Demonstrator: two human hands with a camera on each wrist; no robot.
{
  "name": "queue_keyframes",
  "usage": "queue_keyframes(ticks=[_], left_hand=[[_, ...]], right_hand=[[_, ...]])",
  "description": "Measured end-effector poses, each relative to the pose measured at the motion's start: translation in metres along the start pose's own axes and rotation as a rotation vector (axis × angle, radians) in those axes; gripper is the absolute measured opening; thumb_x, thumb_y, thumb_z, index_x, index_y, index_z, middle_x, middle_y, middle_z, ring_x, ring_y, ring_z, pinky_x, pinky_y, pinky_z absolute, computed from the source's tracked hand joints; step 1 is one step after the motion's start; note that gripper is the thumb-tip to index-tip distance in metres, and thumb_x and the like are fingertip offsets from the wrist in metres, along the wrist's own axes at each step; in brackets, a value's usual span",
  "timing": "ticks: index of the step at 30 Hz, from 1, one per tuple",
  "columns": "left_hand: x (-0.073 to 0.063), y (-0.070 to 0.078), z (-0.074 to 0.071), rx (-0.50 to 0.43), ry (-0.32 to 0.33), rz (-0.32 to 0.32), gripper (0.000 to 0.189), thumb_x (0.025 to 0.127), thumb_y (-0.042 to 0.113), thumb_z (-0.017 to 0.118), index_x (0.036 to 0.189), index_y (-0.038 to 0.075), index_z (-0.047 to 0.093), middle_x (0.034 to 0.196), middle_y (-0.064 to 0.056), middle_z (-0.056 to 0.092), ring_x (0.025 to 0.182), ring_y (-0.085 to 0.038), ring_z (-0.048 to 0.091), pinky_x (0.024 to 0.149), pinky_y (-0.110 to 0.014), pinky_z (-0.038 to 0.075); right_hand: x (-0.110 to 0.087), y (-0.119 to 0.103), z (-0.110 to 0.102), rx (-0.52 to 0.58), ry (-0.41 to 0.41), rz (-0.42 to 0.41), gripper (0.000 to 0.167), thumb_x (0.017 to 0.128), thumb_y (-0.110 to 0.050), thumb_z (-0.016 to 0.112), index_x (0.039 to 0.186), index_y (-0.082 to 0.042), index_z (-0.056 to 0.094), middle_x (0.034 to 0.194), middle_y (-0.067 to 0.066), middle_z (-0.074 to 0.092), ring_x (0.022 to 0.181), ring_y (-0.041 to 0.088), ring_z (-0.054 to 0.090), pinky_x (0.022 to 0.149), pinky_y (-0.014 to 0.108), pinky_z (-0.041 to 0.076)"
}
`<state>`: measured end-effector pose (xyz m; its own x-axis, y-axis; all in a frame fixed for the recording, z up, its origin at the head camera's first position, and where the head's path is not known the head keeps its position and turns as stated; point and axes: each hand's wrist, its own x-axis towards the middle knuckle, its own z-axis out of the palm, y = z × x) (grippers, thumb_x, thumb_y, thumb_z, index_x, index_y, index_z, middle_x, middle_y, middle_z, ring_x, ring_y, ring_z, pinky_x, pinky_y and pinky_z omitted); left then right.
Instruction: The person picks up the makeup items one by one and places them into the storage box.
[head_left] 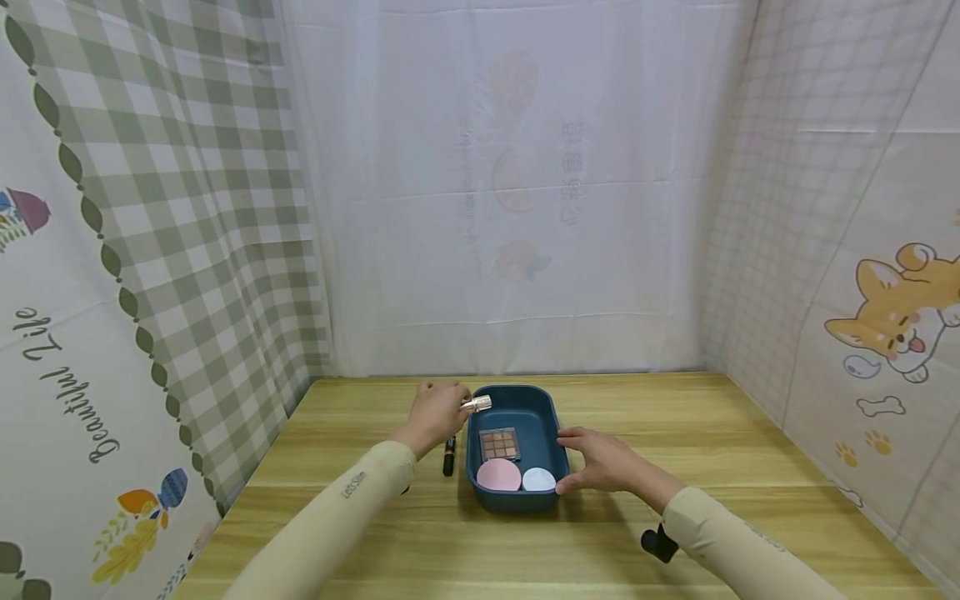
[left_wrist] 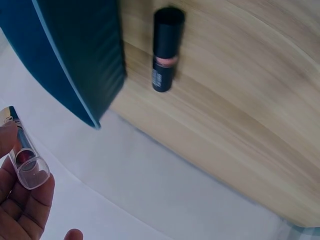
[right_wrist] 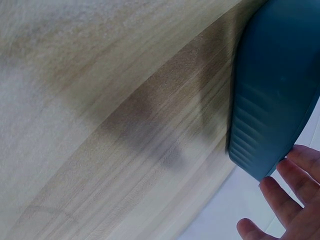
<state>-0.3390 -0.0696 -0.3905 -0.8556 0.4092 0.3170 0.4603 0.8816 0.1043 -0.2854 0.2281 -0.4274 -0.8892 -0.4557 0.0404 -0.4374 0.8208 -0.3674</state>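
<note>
My left hand [head_left: 438,410] pinches a lipstick [head_left: 477,403] at the left rim of a dark blue bin [head_left: 542,427]. Its clear cap and a dark red bullet show in the left wrist view, where the lipstick [left_wrist: 27,159] lies between thumb and fingers. My right hand [head_left: 600,461] touches the bin's right side, thumb spread from the fingers; fingertips [right_wrist: 296,150] meet the rim in the right wrist view. Inside the bin are an eyeshadow palette [head_left: 499,445], a pink round item [head_left: 498,475] and a white round item [head_left: 538,479].
A black lipstick tube [head_left: 449,457] with a pinkish band lies on the wooden table [head_left: 637,408], just left of the bin. Under the right forearm sits a small black object [head_left: 659,543]. Cloth curtains [head_left: 517,333] enclose the table's back and sides.
</note>
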Motion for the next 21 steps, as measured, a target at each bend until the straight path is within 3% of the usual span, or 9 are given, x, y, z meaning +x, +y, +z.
queue_keyframes(ticks=[8, 13, 21], left_hand=[[0.006, 0.017, 0.01, 0.001, -0.02, 0.041, 0.017, 0.093, 0.028, 0.072, 0.104, 0.016, 0.074, 0.097, 0.002, 0.067, 0.092, -0.016, 0.063, 0.095, -0.052, 0.041], [0.008, 0.026, 0.016, 0.004, -0.029, 0.035, 0.017, 0.093, 0.029, 0.071, 0.103, 0.016, 0.074, 0.098, 0.003, 0.066, 0.094, -0.015, 0.062, 0.098, -0.053, 0.039], [0.009, 0.035, 0.02, 0.023, -0.052, 0.045, 0.012, 0.092, 0.028, 0.072, 0.099, 0.017, 0.073, 0.091, 0.005, 0.064, 0.09, -0.014, 0.061, 0.099, -0.053, 0.04]], right_hand=[[0.003, 0.001, 0.0, -0.002, -0.017, 0.006, 0.087, 0.074, -0.056, 0.081, 0.135, 0.002, 0.057, 0.141, 0.019, 0.051, 0.128, 0.042, 0.048, 0.101, 0.06, 0.039], [0.005, 0.0, -0.002, -0.002, -0.028, 0.012, 0.083, 0.075, -0.052, 0.083, 0.132, 0.002, 0.059, 0.139, 0.02, 0.053, 0.127, 0.041, 0.049, 0.101, 0.06, 0.039], [0.008, -0.004, -0.008, -0.085, -0.018, -0.029, 0.085, 0.07, -0.054, 0.085, 0.128, 0.003, 0.061, 0.135, 0.02, 0.055, 0.122, 0.041, 0.052, 0.101, 0.059, 0.039]])
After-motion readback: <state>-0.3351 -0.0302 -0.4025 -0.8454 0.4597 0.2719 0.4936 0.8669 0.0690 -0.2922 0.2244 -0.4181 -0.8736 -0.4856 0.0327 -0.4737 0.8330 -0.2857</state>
